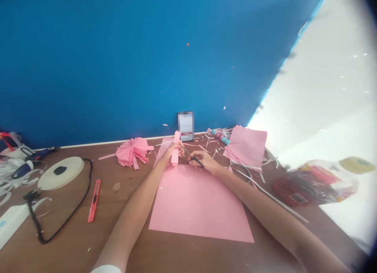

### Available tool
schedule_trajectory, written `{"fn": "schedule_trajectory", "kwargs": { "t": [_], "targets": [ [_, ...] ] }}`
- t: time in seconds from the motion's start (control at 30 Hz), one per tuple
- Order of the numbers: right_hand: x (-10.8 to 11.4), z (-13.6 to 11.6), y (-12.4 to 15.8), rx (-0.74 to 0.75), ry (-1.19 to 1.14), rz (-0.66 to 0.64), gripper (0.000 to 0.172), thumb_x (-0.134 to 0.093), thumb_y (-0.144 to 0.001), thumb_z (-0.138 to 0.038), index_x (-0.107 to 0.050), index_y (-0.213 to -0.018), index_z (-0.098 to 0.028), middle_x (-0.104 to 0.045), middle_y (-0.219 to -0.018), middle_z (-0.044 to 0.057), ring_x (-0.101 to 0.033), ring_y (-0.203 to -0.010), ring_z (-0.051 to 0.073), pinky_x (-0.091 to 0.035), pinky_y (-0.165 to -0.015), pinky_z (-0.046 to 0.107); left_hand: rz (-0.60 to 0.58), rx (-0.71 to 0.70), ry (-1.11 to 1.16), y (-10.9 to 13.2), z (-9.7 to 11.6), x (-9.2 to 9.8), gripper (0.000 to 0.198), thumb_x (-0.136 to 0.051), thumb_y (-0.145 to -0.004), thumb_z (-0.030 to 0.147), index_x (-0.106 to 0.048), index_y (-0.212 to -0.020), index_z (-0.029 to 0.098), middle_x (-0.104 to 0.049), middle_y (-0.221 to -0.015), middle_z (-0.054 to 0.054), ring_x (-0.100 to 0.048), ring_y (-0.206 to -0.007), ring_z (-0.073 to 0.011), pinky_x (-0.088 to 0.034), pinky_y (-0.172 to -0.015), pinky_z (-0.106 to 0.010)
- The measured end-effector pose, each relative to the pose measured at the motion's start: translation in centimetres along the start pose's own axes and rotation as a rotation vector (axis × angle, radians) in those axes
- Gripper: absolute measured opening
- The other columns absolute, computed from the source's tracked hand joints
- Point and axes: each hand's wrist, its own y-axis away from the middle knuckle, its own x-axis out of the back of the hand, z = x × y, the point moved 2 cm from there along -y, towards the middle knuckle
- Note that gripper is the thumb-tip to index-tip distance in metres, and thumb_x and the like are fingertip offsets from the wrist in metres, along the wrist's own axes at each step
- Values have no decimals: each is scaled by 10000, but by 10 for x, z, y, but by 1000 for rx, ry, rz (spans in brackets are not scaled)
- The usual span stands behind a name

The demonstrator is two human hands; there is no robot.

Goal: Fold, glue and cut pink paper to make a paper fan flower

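My left hand point(171, 153) is closed around a narrow folded strip of pink paper point(176, 137), held upright. My right hand point(203, 161) grips a pair of scissors point(196, 161), its dark handles in my fingers. The blades point up and left toward the folded paper; whether they touch it I cannot tell. Below both hands lies a large flat pink sheet point(200, 206). A pleated pink paper rosette point(133, 151) rests on the table to the left of my hands.
A red box cutter point(94, 200), a cream round disc with a black cord point(61, 173) and a white box point(13, 224) lie left. A phone point(186, 126) leans on the blue wall. Right are stacked pink sheets point(249, 145), paper scraps and a plastic bag point(312, 182).
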Motion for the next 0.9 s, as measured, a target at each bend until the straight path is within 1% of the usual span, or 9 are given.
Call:
{"fn": "schedule_trajectory", "kwargs": {
  "t": [0.13,0.3,0.4,0.5,0.67,0.8,0.9],
  "targets": [
    [1,-2,1,4,-56,-16,285,-692,-662,-357,-612,-844,-152,-509,-463,-63,-394,-396,62,-283,-375,186,-45,34,41,2,1,-1,129,-509,-711,219,-410,-644,170,-398,-476,26,-426,-409,-100,-352,-467,-232],
    [0,-2,1,16,-41,1,271,-697,-663,-344,-614,-833,-150,-514,-463,-62,-394,-391,61,-289,-376,189,0,46,103,2,3,0,184,-478,-755,297,-404,-638,175,-394,-483,17,-427,-412,-112,-358,-462,-246],
    [0,1,1,20,-39,12,269,-695,-661,-341,-617,-836,-152,-511,-469,-66,-394,-389,59,-287,-377,188,-13,27,93,2,4,-2,229,-464,-795,330,-394,-636,180,-390,-483,16,-437,-423,-116,-362,-466,-244],
    [2,4,1,24,-34,21,272,-686,-666,-340,-619,-856,-156,-522,-492,-63,-394,-389,56,-283,-382,188,-20,21,92,1,5,-3,232,-483,-806,303,-384,-636,179,-380,-484,25,-424,-419,-102,-355,-468,-229],
    [3,5,1,31,-22,14,275,-685,-673,-329,-621,-878,-157,-526,-497,-62,-394,-390,57,-288,-391,189,9,57,110,2,3,-4,196,-503,-786,254,-388,-647,178,-357,-484,38,-403,-405,-92,-343,-461,-222],
    [4,6,1,22,-27,13,266,-681,-674,-309,-624,-884,-157,-526,-505,-61,-400,-396,57,-290,-395,187,-23,53,79,4,4,-7,170,-536,-766,225,-406,-670,173,-360,-495,45,-391,-412,-79,-331,-457,-205],
    [5,8,0,33,-38,7,259,-681,-674,-302,-625,-880,-156,-506,-492,-69,-384,-386,53,-276,-388,186,-21,55,67,5,5,-8,175,-543,-758,223,-402,-668,173,-359,-500,48,-384,-413,-74,-335,-457,-202]
  ]
}}
